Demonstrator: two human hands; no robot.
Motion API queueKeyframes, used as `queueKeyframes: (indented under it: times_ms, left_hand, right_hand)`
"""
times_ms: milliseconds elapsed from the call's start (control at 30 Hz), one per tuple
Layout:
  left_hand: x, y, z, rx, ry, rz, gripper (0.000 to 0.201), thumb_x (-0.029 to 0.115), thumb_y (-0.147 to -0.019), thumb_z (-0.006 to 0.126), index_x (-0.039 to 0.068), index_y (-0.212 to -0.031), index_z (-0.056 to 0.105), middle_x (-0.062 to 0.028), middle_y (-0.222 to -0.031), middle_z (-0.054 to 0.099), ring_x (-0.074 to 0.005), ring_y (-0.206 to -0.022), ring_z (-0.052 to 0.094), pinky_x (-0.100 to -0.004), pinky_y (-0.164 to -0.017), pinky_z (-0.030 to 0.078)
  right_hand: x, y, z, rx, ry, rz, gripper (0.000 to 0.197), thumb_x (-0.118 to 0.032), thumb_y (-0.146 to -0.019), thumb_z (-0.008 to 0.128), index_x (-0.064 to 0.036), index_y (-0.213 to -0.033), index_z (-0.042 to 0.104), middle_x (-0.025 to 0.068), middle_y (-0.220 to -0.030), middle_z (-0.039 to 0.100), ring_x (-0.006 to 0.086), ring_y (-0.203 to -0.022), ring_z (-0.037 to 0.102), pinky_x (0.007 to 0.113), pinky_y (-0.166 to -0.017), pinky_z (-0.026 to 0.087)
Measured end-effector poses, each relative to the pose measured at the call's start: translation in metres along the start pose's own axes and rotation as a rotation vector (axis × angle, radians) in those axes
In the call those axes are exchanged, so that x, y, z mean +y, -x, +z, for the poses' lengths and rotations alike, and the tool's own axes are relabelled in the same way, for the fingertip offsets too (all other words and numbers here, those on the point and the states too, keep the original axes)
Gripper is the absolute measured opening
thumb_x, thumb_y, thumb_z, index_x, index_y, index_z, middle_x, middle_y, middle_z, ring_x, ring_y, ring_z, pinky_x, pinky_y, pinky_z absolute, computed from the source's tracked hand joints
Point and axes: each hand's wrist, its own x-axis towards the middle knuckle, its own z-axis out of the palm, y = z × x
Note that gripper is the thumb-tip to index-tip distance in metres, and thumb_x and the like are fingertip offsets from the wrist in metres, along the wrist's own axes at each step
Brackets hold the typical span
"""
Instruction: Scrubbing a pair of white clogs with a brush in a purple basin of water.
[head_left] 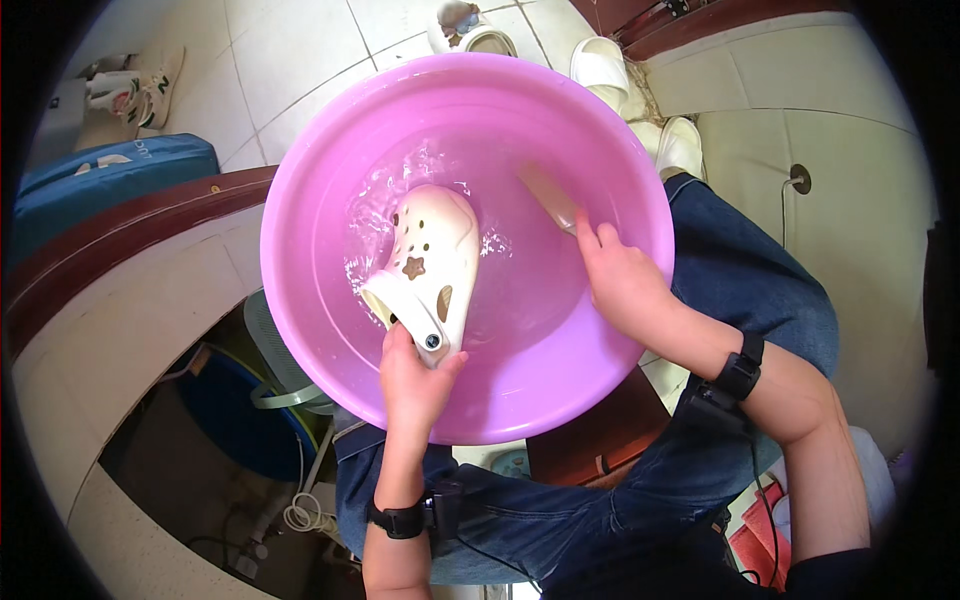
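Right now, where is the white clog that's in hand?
In the head view, the white clog is just left of centre inside the pink basin, its near end held by the left hand.

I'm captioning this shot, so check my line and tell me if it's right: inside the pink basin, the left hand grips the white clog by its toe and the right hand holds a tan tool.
Not by its toe: the head view shows the left hand gripping the white clog at its heel end. The right hand does hold a tan tool inside the pink basin.
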Motion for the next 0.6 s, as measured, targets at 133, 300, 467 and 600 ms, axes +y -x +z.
queueKeyframes:
  times_ms: [133, 300, 467, 600]
  left_hand:
    - [-0.005, -0.001, 0.012, 0.136, -0.059, 0.144, 0.046, 0.016, -0.068, 0.078, -0.004, -0.104, 0.057, -0.0176, -0.091, 0.065, -0.0287, -0.088, 0.064, -0.0356, -0.078, 0.048]
    - [-0.006, -0.004, 0.012, -0.019, 0.213, -0.059, 0.043, 0.021, -0.076, 0.073, -0.004, -0.108, 0.058, -0.0166, -0.097, 0.066, -0.0235, -0.088, 0.064, -0.0336, -0.078, 0.049]
    - [0.009, -0.005, 0.007, -0.029, 0.224, -0.124, 0.039, 0.021, -0.076, 0.072, -0.003, -0.104, 0.058, -0.0186, -0.089, 0.067, -0.0309, -0.083, 0.066, -0.0369, -0.073, 0.05]
    - [0.01, -0.006, 0.011, -0.079, 0.342, -0.218, 0.035, 0.019, -0.076, 0.072, -0.001, -0.102, 0.06, -0.0164, -0.087, 0.068, -0.0242, -0.079, 0.067, -0.0334, -0.072, 0.05]
  right_hand:
    - [0.003, -0.004, 0.012, -0.184, -0.273, -0.072, 0.053, -0.004, -0.083, 0.049, 0.002, -0.134, 0.035, 0.0265, -0.085, 0.056, 0.0422, -0.078, 0.059, 0.048, -0.071, 0.048]
    - [-0.005, -0.01, 0.01, 0.045, -0.477, -0.109, 0.044, -0.008, -0.086, 0.048, 0.0012, -0.129, 0.042, 0.0254, -0.088, 0.058, 0.0422, -0.08, 0.058, 0.048, -0.073, 0.046]
    - [-0.011, -0.01, -0.013, 0.32, -0.563, -0.195, 0.046, -0.012, -0.087, 0.05, -0.0043, -0.132, 0.043, 0.0191, -0.079, 0.056, 0.0393, -0.067, 0.058, 0.047, -0.065, 0.047]
    - [-0.018, 0.002, -0.013, 0.223, -0.328, -0.38, 0.052, -0.008, -0.084, 0.055, -0.0126, -0.134, 0.045, 0.0118, -0.072, 0.049, 0.0296, -0.06, 0.055, 0.038, -0.055, 0.046]
